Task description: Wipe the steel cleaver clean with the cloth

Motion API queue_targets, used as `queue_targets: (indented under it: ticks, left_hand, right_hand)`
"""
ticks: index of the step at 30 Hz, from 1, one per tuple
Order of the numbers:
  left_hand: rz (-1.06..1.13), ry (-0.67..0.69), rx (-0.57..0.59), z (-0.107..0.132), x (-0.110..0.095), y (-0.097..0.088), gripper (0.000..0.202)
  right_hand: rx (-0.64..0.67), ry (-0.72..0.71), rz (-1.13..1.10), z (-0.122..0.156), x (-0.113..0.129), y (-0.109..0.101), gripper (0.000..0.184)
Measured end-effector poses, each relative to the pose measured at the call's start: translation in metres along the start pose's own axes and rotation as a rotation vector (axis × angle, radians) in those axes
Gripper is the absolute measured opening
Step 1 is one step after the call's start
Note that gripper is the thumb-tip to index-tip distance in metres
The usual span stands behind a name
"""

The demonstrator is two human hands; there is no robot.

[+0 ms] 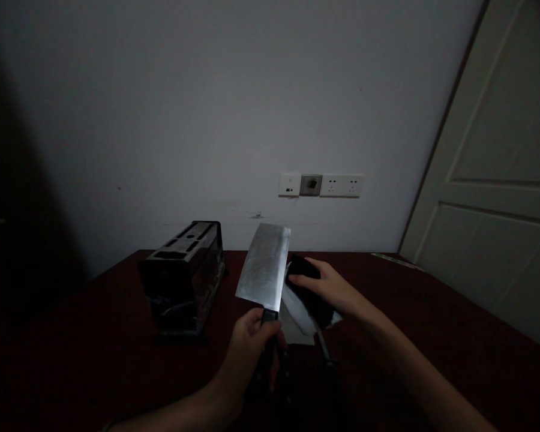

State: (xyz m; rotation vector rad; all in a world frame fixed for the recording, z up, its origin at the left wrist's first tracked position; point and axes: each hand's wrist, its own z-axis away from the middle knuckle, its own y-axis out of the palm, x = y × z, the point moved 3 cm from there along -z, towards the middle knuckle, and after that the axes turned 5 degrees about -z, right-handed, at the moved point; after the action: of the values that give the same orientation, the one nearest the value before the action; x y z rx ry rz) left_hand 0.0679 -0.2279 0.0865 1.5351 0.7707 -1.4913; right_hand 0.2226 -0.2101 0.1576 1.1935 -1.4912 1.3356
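My left hand [252, 345] is wrapped round the dark handle of a cleaver [265, 267], whose broad steel blade points up and away from me. My right hand [326, 288] is closed on a dark cloth [302, 270] with a white part hanging below it, pressed against the right edge of the blade. Under the hands, more dark knife handles [326, 354] lie on the table, hard to make out in the dim light.
A dark metal knife block [184, 273] with slots on top stands at the left on the dark red table [432, 312]. Behind are a grey wall with a row of sockets [320, 185] and, at right, a white door [499, 192].
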Motion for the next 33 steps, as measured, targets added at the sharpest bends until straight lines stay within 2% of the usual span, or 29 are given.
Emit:
queue_targets:
  ticks: [5, 12, 19, 25, 33]
  left_hand:
    - [-0.01, -0.094, 0.047, 0.002, 0.002, -0.003, 0.048]
    - [0.037, -0.029, 0.131, 0.005, -0.002, 0.002, 0.042]
    - [-0.085, -0.059, 0.038, 0.001, -0.004, -0.004, 0.037]
    - [-0.07, -0.066, 0.075, -0.003, -0.007, -0.007, 0.035]
    - [-0.091, -0.066, 0.042, -0.01, -0.002, -0.01, 0.036]
  right_hand:
    - [0.022, 0.031, -0.043, -0.001, -0.003, 0.001, 0.038]
    - [0.021, 0.013, 0.004, -0.001, -0.002, -0.003, 0.028]
    - [-0.054, -0.039, 0.077, -0.006, -0.005, -0.007, 0.03]
    - [-0.125, 0.02, -0.089, -0.009, -0.013, -0.003, 0.036]
    - [-0.163, 0.08, -0.324, -0.011, -0.025, 0.007, 0.039]
